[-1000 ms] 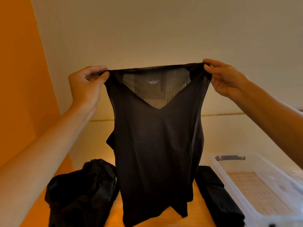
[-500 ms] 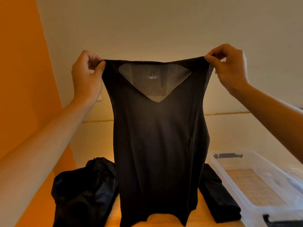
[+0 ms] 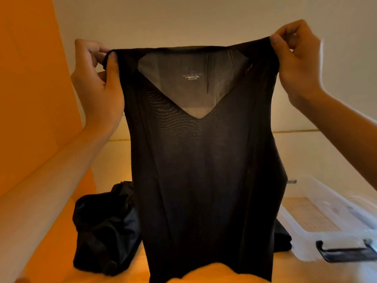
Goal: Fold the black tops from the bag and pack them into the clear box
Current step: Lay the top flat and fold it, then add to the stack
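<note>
A sheer black V-neck top [image 3: 206, 170] hangs full length in front of me, a white size label showing inside its neck. My left hand [image 3: 95, 78] pinches its left shoulder between thumb and fingers. My right hand [image 3: 295, 56] pinches the right shoulder, a little higher. The hem hangs down past the bottom of the view. A black bag [image 3: 104, 227] slumps on the wooden table at lower left. The clear box [image 3: 318, 203] with a black latch sits at lower right, and nothing shows inside it.
A folded black garment [image 3: 282, 237] lies on the wooden table [image 3: 306, 270] between the hanging top and the box, mostly hidden. An orange wall [image 3: 30, 99] runs along the left. A pale wall [image 3: 204, 17] stands behind.
Both hands have spread apart and come nearer to me, the right one rising, so the top hangs wider and larger in view. The view has tilted down, showing the box's latch.
</note>
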`<act>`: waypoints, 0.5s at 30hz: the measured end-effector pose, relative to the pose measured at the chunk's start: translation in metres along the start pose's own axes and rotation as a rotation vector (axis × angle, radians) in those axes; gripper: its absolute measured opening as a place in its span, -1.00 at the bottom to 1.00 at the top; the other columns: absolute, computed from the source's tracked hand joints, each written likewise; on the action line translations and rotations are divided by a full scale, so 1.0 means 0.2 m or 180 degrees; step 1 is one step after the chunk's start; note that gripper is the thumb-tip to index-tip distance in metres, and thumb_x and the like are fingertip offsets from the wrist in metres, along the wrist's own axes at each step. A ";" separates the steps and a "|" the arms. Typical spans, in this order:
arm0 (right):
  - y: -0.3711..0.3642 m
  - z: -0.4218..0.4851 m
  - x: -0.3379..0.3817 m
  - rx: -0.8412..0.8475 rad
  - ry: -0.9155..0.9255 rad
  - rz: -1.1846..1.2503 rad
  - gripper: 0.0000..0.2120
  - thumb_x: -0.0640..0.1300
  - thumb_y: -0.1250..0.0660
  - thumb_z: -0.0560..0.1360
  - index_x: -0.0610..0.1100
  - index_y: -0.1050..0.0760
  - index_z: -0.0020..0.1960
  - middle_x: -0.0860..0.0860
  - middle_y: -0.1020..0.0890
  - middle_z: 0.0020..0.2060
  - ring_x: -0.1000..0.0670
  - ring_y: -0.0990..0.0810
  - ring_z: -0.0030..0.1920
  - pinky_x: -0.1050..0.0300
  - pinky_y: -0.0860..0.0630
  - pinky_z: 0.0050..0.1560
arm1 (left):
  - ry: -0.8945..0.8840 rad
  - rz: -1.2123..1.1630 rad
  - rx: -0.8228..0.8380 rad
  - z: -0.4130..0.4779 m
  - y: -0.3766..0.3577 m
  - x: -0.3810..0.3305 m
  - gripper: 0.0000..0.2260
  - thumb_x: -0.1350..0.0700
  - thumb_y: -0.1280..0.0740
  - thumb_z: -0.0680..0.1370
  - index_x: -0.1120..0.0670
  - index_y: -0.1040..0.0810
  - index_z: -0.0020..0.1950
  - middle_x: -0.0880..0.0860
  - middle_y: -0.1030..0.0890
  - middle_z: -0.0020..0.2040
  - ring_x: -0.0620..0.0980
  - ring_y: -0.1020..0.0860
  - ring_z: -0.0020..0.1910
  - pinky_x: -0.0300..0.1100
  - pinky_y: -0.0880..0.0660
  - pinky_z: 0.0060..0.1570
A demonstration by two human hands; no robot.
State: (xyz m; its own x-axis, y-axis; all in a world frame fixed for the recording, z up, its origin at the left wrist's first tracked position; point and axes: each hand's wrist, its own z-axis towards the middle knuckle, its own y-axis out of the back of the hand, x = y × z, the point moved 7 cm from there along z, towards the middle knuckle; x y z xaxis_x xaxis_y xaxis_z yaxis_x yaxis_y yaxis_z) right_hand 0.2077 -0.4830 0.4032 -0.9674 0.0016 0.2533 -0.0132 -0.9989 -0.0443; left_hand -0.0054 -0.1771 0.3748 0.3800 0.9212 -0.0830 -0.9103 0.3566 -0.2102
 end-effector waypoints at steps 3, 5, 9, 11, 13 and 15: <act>-0.03 -0.02 -0.05 0.0046 -0.0161 0.0089 -0.95 -0.05 -0.33 0.63 0.09 -0.47 0.02 0.15 -0.61 -0.10 0.20 -0.64 -0.04 0.25 -0.57 0.06 | 0.0066 -0.0056 0.0090 -0.02 -0.02 0.04 -0.92 0.12 -0.26 0.69 -0.03 -0.37 0.07 -0.20 -0.43 -0.10 -0.28 -0.46 -0.14 -0.36 -0.38 -0.26; -0.09 -0.04 -0.13 0.0211 -0.0346 0.0025 -0.94 -0.07 -0.34 0.63 0.08 -0.49 0.01 0.14 -0.62 -0.10 0.20 -0.64 -0.05 0.26 -0.58 0.05 | 0.0222 0.0021 0.0282 -0.05 -0.06 0.12 -0.94 0.10 -0.26 0.68 0.04 -0.39 0.09 -0.21 -0.43 -0.09 -0.29 -0.47 -0.12 -0.37 -0.40 -0.26; -0.25 -0.18 -0.42 0.0640 -0.0896 -0.0199 -0.94 -0.08 -0.33 0.65 -0.07 -0.52 0.08 0.10 -0.63 -0.12 0.22 -0.64 -0.16 0.30 -0.59 -0.20 | 0.0513 0.0256 0.0738 -0.20 -0.19 0.34 -0.86 0.12 -0.26 0.68 -0.12 -0.37 0.04 -0.21 -0.43 -0.13 -0.35 -0.48 -0.18 -0.37 -0.38 -0.30; -0.33 -0.29 -0.61 0.0926 -0.1193 -0.0307 -0.90 -0.07 -0.32 0.66 -0.10 -0.51 0.10 0.07 -0.63 -0.14 0.15 -0.65 -0.19 0.25 -0.59 -0.31 | 0.0729 0.0372 0.0947 -0.35 -0.25 0.51 -0.84 0.13 -0.26 0.69 -0.13 -0.38 0.01 -0.20 -0.45 -0.14 -0.31 -0.47 -0.25 -0.33 -0.36 -0.33; -0.43 -0.46 -0.82 0.1272 -0.1536 -0.0405 -0.90 -0.07 -0.32 0.66 -0.10 -0.50 0.09 0.03 -0.63 -0.12 0.07 -0.65 -0.16 0.20 -0.59 -0.33 | 0.0989 0.0522 0.1274 -0.58 -0.32 0.70 -0.96 0.13 -0.26 0.69 0.00 -0.45 0.06 -0.17 -0.46 -0.16 -0.23 -0.47 -0.29 -0.32 -0.34 -0.32; -0.53 -0.66 -1.05 0.1603 -0.1838 -0.0486 -0.91 -0.10 -0.31 0.66 -0.12 -0.49 0.07 -0.01 -0.63 -0.10 0.01 -0.64 -0.12 0.17 -0.58 -0.34 | 0.1249 0.0703 0.1589 -0.86 -0.37 0.89 -0.95 0.12 -0.26 0.70 0.09 -0.48 0.10 -0.09 -0.49 -0.15 -0.18 -0.46 -0.29 -0.33 -0.33 -0.31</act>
State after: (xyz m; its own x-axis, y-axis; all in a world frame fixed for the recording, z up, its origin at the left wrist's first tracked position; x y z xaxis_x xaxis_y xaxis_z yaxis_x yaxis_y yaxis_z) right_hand 0.3789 -0.3712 0.2264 -0.6774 0.2546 0.6902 0.1143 -0.8904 0.4406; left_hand 0.1578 -0.0658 0.2079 0.1216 0.8897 -0.4401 -0.9043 0.2821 0.3204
